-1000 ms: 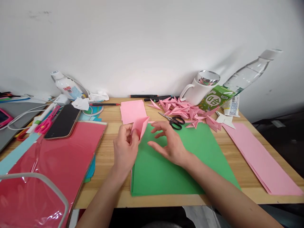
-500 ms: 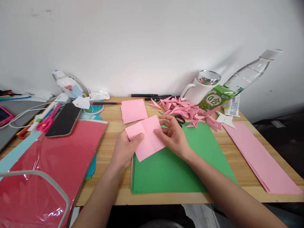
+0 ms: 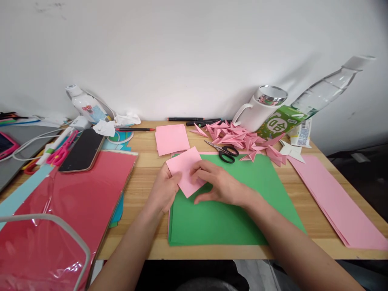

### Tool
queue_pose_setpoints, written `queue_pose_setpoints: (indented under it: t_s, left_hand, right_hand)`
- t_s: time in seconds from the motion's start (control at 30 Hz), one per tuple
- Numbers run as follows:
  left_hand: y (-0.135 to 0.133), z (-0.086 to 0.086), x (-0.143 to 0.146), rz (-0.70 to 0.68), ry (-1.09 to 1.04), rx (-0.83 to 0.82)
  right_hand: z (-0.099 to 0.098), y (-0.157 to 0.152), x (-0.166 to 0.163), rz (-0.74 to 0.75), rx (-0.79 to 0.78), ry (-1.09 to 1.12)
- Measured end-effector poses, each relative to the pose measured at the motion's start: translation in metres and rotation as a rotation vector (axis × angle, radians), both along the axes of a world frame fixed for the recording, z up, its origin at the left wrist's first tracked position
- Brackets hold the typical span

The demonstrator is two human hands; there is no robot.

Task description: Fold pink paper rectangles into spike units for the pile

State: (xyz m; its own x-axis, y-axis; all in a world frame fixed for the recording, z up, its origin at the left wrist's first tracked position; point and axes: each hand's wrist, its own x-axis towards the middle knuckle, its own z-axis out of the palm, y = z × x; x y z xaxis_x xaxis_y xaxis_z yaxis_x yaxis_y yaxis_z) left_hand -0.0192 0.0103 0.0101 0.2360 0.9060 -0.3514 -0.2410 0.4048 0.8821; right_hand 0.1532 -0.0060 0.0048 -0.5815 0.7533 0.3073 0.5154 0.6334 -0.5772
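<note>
A small pink paper square (image 3: 184, 169) lies on the upper left corner of a green sheet (image 3: 239, 210). My left hand (image 3: 164, 190) holds its left edge, thumb on top of the paper. My right hand (image 3: 220, 184) presses down on its right side with the fingers laid over it. A stack of pink squares (image 3: 171, 138) sits just behind. Black-handled scissors (image 3: 223, 151) lie at the green sheet's far edge, beside a heap of folded pink pieces (image 3: 239, 139).
A red sheet in plastic (image 3: 66, 206) fills the left, with a phone (image 3: 81, 150) and pink scissors (image 3: 62, 149) behind it. A white mug (image 3: 260, 109), a clear bottle (image 3: 324, 91) and a green carton (image 3: 280, 121) stand at the back right. Long pink sheets (image 3: 330, 198) lie at right.
The pink paper went from half-folded and held up by my left hand to unfolded, then was brought down onto the green sheet, where my right hand now presses on it.
</note>
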Motion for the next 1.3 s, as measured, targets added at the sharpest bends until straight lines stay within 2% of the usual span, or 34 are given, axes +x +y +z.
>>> queue_pose_setpoints:
  t_s: [0.1,0.2,0.33,0.43,0.5,0.53,0.6,0.67,0.77,0.87,0.93,1.0,1.13,1.3]
  left_hand:
    - [-0.001,-0.003,0.001,-0.034,0.033,-0.007]
    - [0.001,-0.009,0.000,-0.013,0.143,0.142]
    - [0.000,-0.010,-0.009,0.064,0.562,0.441]
    - [-0.013,-0.007,-0.021,0.092,0.909,0.801]
    - [-0.025,-0.007,-0.028,0.045,1.059,1.038]
    - [-0.031,-0.007,-0.031,-0.039,1.094,1.122]
    - [-0.040,-0.011,-0.035,-0.171,1.053,1.291]
    - [-0.045,-0.015,-0.038,-0.239,1.040,1.334]
    - [-0.051,-0.021,-0.039,-0.185,1.094,1.321]
    - [-0.062,-0.024,-0.039,-0.163,1.160,1.396]
    - [-0.072,-0.026,-0.036,-0.220,1.175,1.522]
    - [-0.080,-0.026,-0.031,-0.327,1.238,1.559]
    - [-0.084,-0.026,-0.024,-0.397,1.343,1.525]
    - [-0.079,-0.027,-0.024,-0.483,1.358,1.508]
  right_hand:
    - [0.000,-0.001,-0.001,0.000,-0.041,0.010]
    - [0.000,0.000,-0.001,0.066,-0.115,0.091]
    - [0.000,0.001,0.002,0.078,-0.195,0.115]
    - [0.000,0.001,0.004,0.057,-0.274,0.110]
    - [0.001,0.000,0.004,0.054,-0.321,0.115]
    - [0.001,0.000,0.004,0.057,-0.343,0.119]
    - [0.001,-0.002,0.003,0.065,-0.393,0.131]
    - [0.001,-0.003,0.002,0.061,-0.467,0.142]
    - [-0.001,-0.003,0.000,0.011,-0.595,0.186]
    - [-0.003,-0.004,-0.001,-0.050,-0.670,0.235]
    - [-0.004,-0.004,-0.001,-0.072,-0.668,0.225]
    - [-0.004,-0.004,-0.002,-0.082,-0.650,0.198]
    - [-0.003,-0.002,-0.002,-0.089,-0.643,0.172]
    - [-0.002,-0.001,0.000,-0.114,-0.632,0.170]
